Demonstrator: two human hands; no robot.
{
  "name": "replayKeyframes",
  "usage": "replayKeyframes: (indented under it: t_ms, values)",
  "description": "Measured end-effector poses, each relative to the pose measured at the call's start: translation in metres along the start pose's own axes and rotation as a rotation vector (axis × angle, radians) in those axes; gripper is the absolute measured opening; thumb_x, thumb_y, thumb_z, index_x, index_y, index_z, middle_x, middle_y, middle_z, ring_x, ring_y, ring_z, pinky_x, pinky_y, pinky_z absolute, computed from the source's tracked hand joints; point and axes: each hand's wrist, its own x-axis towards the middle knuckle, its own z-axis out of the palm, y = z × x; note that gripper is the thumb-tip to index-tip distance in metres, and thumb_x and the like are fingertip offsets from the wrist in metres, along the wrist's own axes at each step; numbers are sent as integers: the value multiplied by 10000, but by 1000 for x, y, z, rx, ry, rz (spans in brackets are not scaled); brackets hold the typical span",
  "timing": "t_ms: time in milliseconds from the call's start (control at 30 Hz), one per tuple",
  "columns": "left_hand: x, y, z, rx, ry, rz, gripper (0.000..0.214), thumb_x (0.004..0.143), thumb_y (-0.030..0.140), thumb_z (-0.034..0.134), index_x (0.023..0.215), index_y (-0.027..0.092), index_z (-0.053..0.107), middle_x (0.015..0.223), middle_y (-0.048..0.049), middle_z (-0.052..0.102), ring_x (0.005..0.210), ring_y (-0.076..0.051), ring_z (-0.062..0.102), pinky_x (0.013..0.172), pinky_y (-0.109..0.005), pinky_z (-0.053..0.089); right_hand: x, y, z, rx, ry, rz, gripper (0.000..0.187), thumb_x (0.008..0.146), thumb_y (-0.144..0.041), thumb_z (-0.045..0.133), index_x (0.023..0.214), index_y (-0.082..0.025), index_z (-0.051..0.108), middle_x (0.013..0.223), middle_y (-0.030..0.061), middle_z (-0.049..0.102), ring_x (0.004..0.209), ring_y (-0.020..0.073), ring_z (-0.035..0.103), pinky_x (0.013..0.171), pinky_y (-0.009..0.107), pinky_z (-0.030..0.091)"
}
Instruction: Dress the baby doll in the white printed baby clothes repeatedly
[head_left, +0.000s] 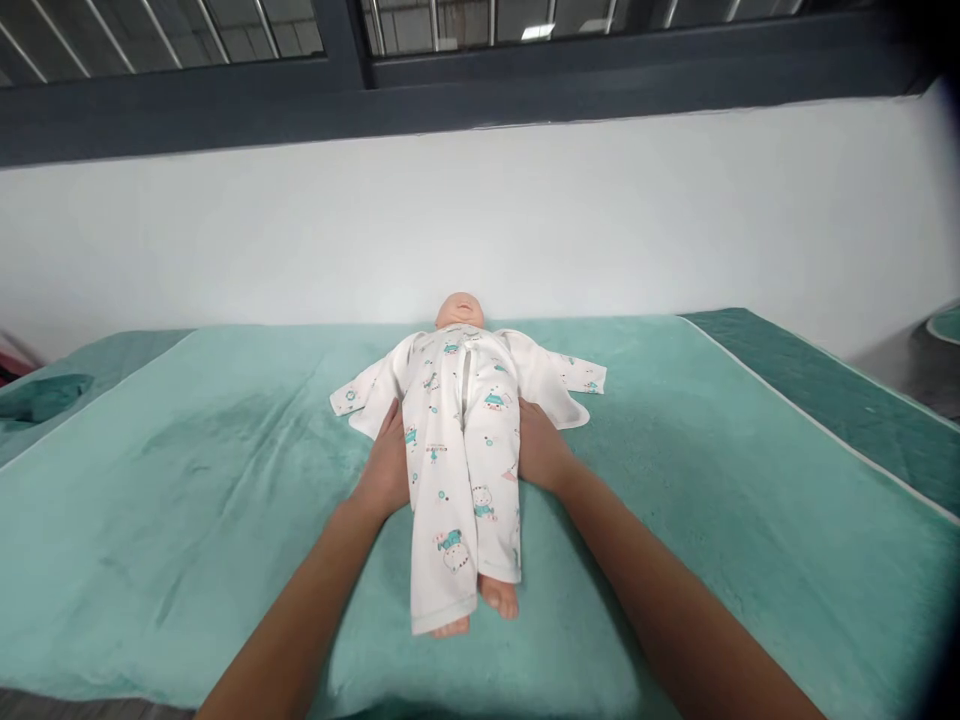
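A baby doll (460,309) lies on its back, head toward the wall and bare feet toward me. It wears a white printed top (536,375) with its sleeves spread wide and white printed trousers (442,480) with teal and pink animal figures. My left hand (385,465) is closed at the left side of the trousers, fingertips by the hem of the top. On the opposite side my right hand (538,447) grips the trousers at about the same height. The doll and cloth partly hide the fingers of both hands.
Beneath the doll is a soft light-green cover (247,500) with darker green borders (840,400). A white wall (300,230) stands right behind the doll's head, under a dark window frame (525,80) with metal bars. Bunched dark-green cloth (45,397) lies at far left.
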Motion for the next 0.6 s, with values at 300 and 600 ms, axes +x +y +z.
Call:
replayKeyframes:
  t_ms: [300,600]
  values:
    - [-1,-4,2,-161,34,-155,431,800,374,619,1210,244,629,1190,-75,645,1220,-360,519,1083,-501,361,0,0,-6,230,-34,-40,264,820,-213,603,1065,-181,696,1037,124,698,1011,309,608,885,410,449]
    - [-17,-20,0,95,71,-158,250,823,364,546,977,234,693,1018,-85,680,989,-307,580,863,-436,465,-8,10,-28,427,-170,-36,233,716,-78,544,720,-220,728,816,10,704,756,179,634,700,267,465]
